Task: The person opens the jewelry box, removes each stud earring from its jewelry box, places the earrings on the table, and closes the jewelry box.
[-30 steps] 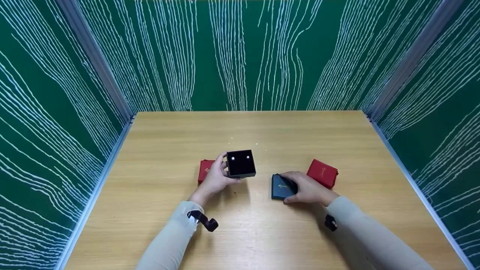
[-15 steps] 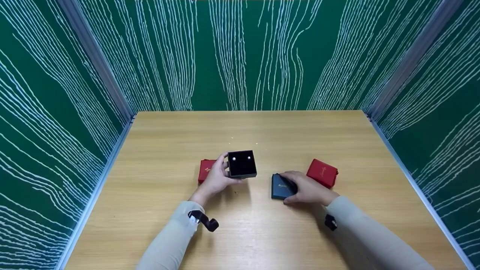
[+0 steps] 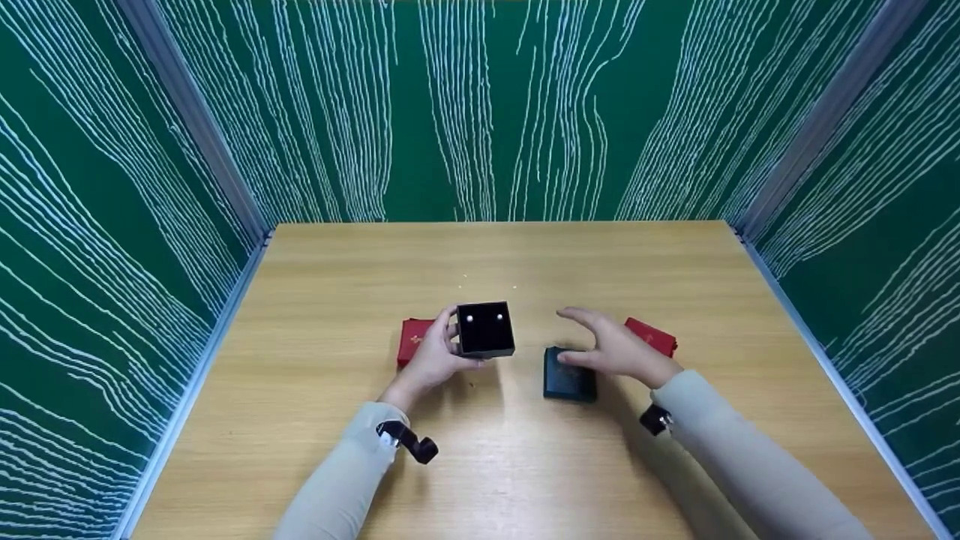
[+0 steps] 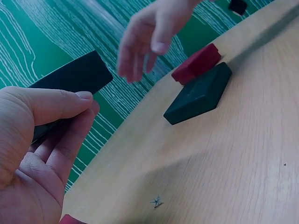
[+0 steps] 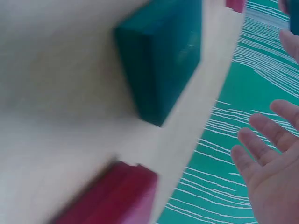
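Observation:
My left hand (image 3: 435, 356) grips the lidless bottom of a dark jewellery box (image 3: 485, 341) by its side, above the table. Its black lining bears two white pearl-like stud earrings (image 3: 500, 317). In the left wrist view the thumb presses on the dark box wall (image 4: 70, 77). To the right lies the dark green box lid (image 3: 570, 382) with faint gold lettering. Over it my right hand (image 3: 619, 349) hovers with straight, spread fingers and holds nothing. In the right wrist view the green lid (image 5: 161, 58) stands apart from the right hand (image 5: 275, 172).
A red box (image 3: 414, 339) sits behind the left hand, partly covered by it. Another red box (image 3: 651, 337) lies beyond the right hand. Several tiny bright bits lie farther back on the wooden table (image 3: 337, 285). A small star-shaped piece (image 4: 156, 201) rests below the left hand.
The right hand has let go of the dark green lid and lifted up and away, fingers spreading. The left hand and its box have barely shifted.

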Demonstrator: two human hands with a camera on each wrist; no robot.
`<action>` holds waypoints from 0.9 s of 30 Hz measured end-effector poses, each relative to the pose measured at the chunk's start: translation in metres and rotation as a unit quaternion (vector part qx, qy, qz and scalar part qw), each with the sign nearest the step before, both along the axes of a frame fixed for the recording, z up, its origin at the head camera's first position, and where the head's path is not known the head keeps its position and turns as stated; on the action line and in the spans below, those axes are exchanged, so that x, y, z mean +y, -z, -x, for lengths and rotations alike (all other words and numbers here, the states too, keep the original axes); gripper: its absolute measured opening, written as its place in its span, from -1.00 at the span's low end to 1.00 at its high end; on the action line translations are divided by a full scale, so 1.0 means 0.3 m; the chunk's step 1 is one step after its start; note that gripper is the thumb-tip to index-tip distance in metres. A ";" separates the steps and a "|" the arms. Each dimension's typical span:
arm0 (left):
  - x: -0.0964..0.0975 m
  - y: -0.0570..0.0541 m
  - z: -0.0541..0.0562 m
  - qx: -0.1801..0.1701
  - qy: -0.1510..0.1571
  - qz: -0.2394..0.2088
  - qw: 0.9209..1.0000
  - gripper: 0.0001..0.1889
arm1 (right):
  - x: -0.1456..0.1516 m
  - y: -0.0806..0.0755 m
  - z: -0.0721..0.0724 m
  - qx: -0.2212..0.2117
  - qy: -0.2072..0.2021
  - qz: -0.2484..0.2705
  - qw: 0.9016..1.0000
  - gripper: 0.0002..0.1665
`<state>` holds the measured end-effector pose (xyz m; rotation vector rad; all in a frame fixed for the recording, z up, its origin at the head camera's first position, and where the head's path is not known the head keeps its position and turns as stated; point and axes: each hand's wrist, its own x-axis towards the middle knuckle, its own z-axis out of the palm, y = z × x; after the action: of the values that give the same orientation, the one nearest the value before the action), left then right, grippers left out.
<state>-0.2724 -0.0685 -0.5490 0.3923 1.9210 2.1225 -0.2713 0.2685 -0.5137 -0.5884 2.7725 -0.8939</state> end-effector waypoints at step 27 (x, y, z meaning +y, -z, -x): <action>0.033 -0.005 -0.005 -0.010 0.025 -0.014 1.000 0.19 | -0.169 -0.071 0.012 0.125 -0.025 0.129 0.983 -0.46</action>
<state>-0.2707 -0.0585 -0.5476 0.4185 1.8536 2.1155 -0.2749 0.2179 -0.4924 -0.8640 2.8611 -1.2594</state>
